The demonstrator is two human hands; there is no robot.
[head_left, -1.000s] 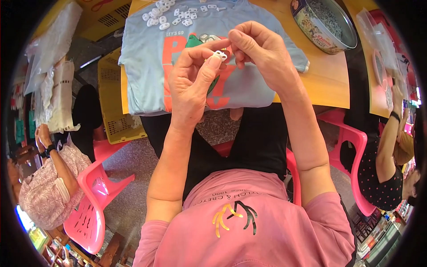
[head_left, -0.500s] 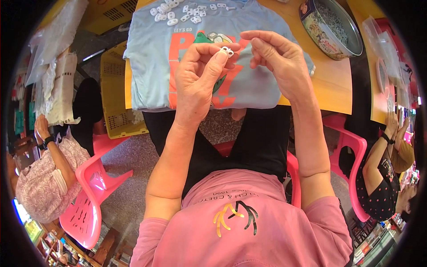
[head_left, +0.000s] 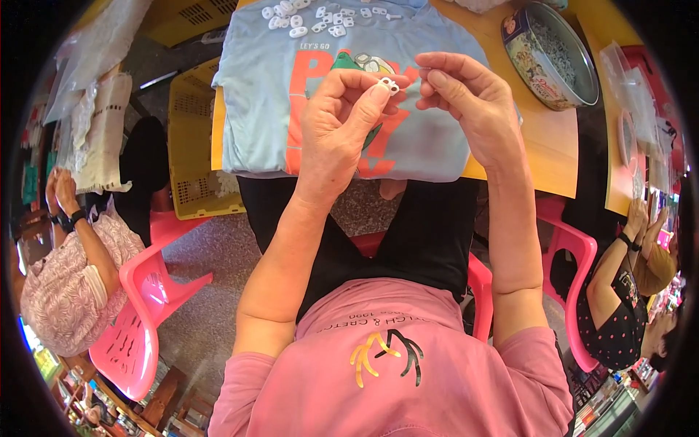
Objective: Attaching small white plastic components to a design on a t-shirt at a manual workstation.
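Observation:
Between the thumb and fingers of my left hand is a small white plastic piece with round holes in it. My right hand is raised just to the right of it, apart from the piece. Its thumb and forefinger are drawn together in a pinch, and whatever may be between them is too small to make out. Both hands are above a light blue T-shirt with a large orange print, laid over the table. Several similar white plastic pieces are scattered on the shirt's far part.
An oval tin of small metallic-looking parts stands on the yellow tabletop at the far right. A yellow crate is left of the table. Pink chairs and other people sit on both sides.
The whole view has shifted slightly, so the table and hands appear farther right. The left hand keeps the white piece; the right fingertips are a little farther from it.

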